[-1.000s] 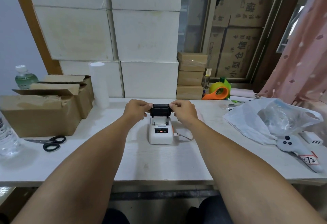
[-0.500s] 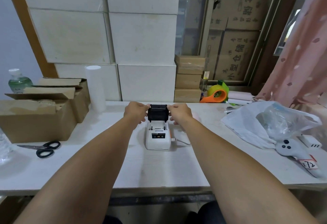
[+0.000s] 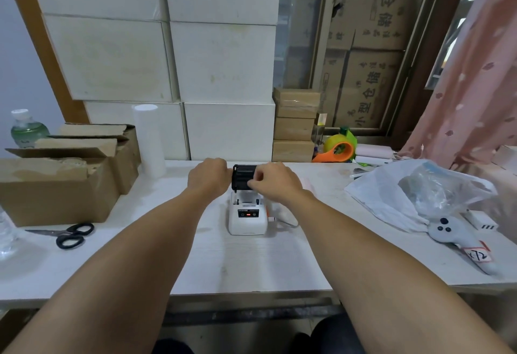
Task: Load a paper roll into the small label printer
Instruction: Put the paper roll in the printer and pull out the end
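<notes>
At the middle of the white surface (image 3: 195, 264) sat the small label printer (image 3: 247, 220), its black lid (image 3: 242, 177) raised upright. Your left hand (image 3: 208, 176) gripped the lid's left end, and your right hand (image 3: 275, 183) pinched its right edge with the fingertips. Scissors (image 3: 70, 236) lay well apart, at your left.

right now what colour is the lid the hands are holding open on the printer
Black, against the white printer body. The lid shows best in the head view.
</notes>
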Demonstrator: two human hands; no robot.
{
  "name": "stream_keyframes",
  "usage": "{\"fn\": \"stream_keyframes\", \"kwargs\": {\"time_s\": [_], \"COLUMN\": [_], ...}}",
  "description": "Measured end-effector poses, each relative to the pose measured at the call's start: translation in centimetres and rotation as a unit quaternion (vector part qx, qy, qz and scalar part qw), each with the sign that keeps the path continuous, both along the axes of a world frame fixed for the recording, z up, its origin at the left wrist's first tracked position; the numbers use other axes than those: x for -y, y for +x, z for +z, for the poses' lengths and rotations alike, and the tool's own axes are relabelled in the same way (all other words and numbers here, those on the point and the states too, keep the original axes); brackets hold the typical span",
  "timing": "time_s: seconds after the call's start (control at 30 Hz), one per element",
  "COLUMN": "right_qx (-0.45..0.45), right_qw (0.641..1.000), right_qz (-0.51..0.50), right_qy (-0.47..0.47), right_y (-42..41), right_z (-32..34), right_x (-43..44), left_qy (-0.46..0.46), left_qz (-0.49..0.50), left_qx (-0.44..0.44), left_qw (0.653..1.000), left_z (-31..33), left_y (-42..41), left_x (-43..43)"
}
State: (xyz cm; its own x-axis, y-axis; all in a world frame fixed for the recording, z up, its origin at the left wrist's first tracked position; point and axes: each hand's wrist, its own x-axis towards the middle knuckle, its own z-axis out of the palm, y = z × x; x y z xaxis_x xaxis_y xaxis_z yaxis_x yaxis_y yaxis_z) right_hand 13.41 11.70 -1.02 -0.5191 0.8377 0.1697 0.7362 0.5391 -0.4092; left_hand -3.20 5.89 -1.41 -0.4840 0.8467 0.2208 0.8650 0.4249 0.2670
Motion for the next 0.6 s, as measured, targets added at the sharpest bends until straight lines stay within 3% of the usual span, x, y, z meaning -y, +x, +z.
{"fn": "stream_keyframes", "kwargs": {"time_s": [0.23,0.6], "right_qx": [0.163,0.198], "right_qw": [0.983,0.975], "right_qz": [0.05,0.02], "right_qy": [-0.073,-0.102], "right_y": [-2.1,-3.1], "right_z": [1.1,0.3], "right_x": [1.3,0.6], "left_qy": [-0.089,-0.127], "left_qz": [-0.035,-0.055], "left_qx": [-0.079,-0.065], "left_qw": [0.992,0.988], "left_z": [0.2,-0.6], "left_y": [-1.3,-3.2], "left_x": [1.4,3.2]}}
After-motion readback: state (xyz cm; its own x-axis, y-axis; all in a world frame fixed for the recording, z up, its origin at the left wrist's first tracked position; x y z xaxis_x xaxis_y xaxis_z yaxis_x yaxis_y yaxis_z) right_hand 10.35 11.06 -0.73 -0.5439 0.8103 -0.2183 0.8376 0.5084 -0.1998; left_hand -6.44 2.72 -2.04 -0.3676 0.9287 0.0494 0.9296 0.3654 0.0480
